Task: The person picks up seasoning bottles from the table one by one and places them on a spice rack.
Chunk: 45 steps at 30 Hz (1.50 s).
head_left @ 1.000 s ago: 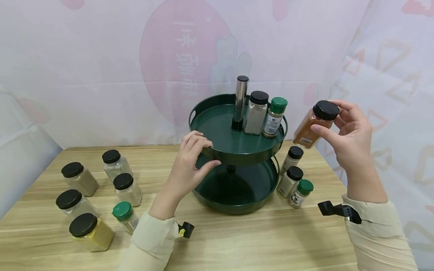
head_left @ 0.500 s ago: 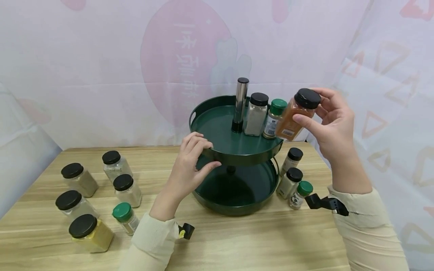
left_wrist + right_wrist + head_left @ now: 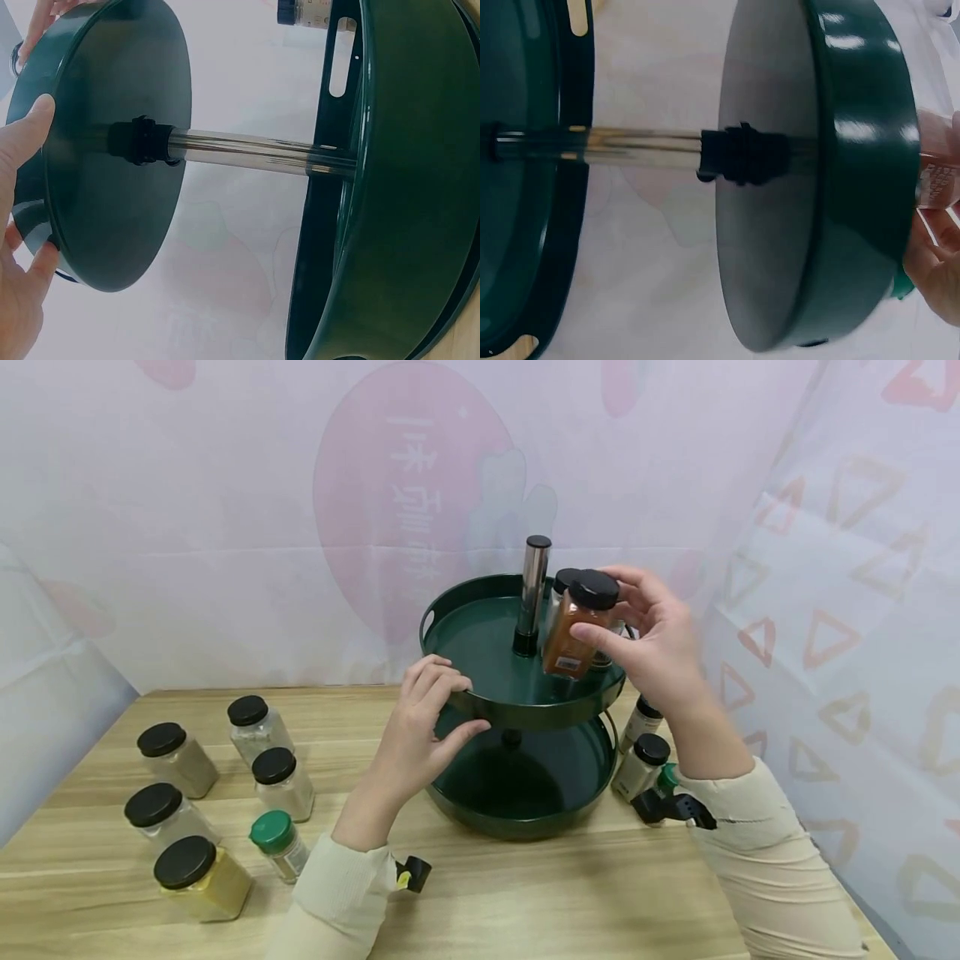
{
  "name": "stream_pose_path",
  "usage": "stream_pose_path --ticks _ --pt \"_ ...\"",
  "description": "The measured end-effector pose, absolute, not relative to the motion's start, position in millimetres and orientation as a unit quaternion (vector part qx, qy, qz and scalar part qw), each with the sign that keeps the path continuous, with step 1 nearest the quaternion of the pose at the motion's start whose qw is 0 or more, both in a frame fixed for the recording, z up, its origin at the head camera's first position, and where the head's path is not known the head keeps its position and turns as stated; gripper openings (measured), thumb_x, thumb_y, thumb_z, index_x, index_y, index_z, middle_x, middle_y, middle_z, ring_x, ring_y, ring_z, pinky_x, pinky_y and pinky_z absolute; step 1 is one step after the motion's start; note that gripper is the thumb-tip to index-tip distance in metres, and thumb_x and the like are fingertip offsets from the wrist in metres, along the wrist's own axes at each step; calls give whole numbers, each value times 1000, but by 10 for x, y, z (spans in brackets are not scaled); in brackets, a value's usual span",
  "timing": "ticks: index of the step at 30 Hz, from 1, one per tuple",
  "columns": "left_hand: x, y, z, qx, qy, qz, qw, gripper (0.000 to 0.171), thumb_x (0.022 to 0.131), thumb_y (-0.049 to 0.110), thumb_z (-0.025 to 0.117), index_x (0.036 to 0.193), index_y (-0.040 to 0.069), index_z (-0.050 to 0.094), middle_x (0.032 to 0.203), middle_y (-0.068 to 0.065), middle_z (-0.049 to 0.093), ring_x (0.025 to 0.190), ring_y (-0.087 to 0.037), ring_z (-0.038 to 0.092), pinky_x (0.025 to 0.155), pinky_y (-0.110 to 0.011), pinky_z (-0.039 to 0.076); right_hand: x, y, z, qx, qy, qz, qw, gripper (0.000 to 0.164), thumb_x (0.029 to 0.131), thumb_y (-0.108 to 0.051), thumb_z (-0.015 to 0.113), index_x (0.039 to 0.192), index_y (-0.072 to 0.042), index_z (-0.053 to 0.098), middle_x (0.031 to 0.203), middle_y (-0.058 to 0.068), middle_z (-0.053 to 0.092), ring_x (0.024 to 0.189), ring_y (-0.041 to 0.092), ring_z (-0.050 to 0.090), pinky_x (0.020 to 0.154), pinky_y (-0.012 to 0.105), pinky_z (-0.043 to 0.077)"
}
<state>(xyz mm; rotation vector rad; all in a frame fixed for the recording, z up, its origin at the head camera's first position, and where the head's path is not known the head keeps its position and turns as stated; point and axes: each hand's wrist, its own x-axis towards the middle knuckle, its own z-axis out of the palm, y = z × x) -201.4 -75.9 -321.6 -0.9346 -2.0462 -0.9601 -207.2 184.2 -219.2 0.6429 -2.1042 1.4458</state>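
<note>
Shared upper tray (image 3: 480,639): head view above, wrist views below

Beneath the left hand (image 3: 416,718) lies a pale wood-grained tabletop (image 3: 540,893); beyond it stands a white backdrop (image 3: 247,468) with a pink oval (image 3: 352,485). Right of the right hand (image 3: 660,647), a triangle-patterned sheet (image 3: 885,652) hangs, softly creased.

This looks like a makeshift tabletop set, screened with cloth; whether it stands in a home or a lab cannot be told. Creased printed cloth (image 3: 247,468) hangs along the far and right sides of a wood-grain table (image 3: 540,902). Jars (image 3: 217,885) and a two-tier rack (image 3: 480,639) lend kitchen character; black devices (image 3: 675,810) sit at both cuffs.
</note>
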Motion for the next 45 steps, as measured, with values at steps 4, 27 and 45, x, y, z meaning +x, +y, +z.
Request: stream_pose_path --ticks 4,27,45 --pt "-2017 -757 -3220 -359 -786 -370 340 39 73 22 78 104 9 57 109 -5 56 121 -23 37 104 -37 34 -2115 1755 -2231 245 -780 520 247 51 76 -8 75 123 -12 55 103 0 67 82 16 63 81 23 49" --pt "-2031 -749 -3202 -355 -790 -374 331 40 74 21 79 105 10 57 111 -5 55 123 -23 35 105 -40 34 -2221 1550 -2258 219 -810 514 179 54 75 -12 76 123 -8 51 116 13 59 101 24 64 90 35 50" --pt "-2032 -770 -3204 -350 -795 -373 327 41 74 22 79 106 10 57 113 -5 55 124 -22 35 105 -39 34 -2283 1486 -2229 209 -838 475 169 56 77 -18 75 125 -9 48 120 11 57 107 22 60 92 36 49"
